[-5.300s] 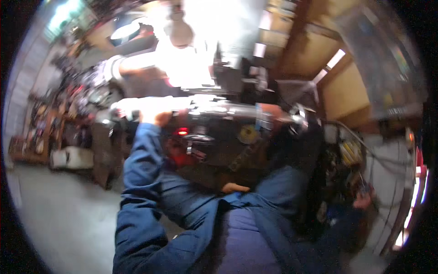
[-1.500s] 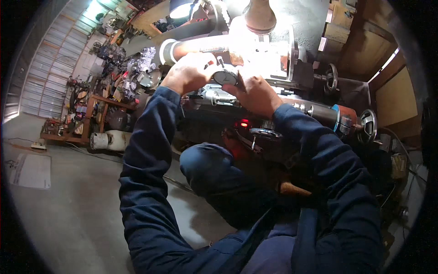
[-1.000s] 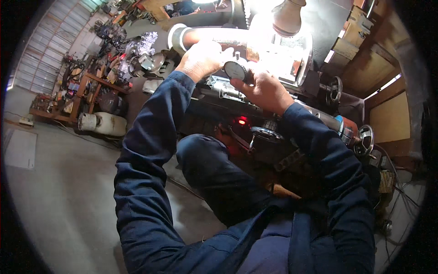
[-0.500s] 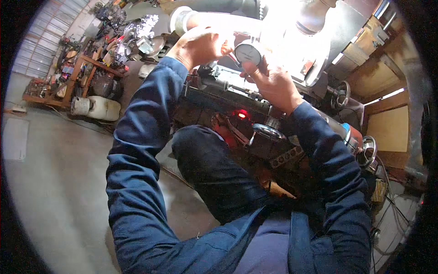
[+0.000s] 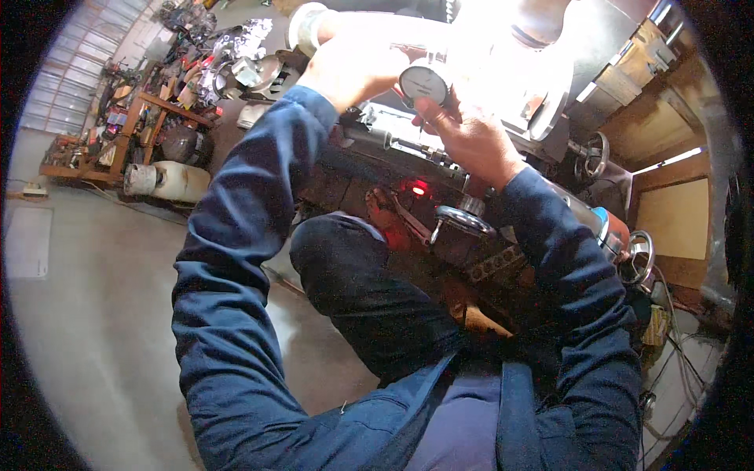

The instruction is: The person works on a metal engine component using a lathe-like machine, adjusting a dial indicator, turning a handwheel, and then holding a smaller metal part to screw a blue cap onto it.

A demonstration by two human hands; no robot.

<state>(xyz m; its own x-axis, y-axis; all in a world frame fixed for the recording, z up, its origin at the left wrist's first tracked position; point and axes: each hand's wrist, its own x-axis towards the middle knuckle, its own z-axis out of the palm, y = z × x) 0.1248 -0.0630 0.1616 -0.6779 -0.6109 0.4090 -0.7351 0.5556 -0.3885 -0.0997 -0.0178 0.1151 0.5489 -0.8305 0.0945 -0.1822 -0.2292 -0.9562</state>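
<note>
A round white-faced dial gauge is held upright, its face toward me. My right hand is closed on it, with the thumb against the lower rim and the other fingers behind. To the gauge's left, my left hand reaches in close beside it; glare washes out its fingers, so their grip cannot be made out. Just behind both hands lies a brightly lit pale cylinder with a ring-shaped end. Below the hands runs a metal machine bed with a shiny rod along it.
A chrome handwheel sits under my right forearm, with further handwheels at the right. A red lamp glows on the machine front. Cluttered parts fill a wooden-framed bench at the left, beside a whitish tank. Cables hang at lower right.
My left hand has moved right and slightly up, closer to the gauge, and its fingers have gone into the glare. The gauge has shifted slightly left and up; my right hand still holds it.
</note>
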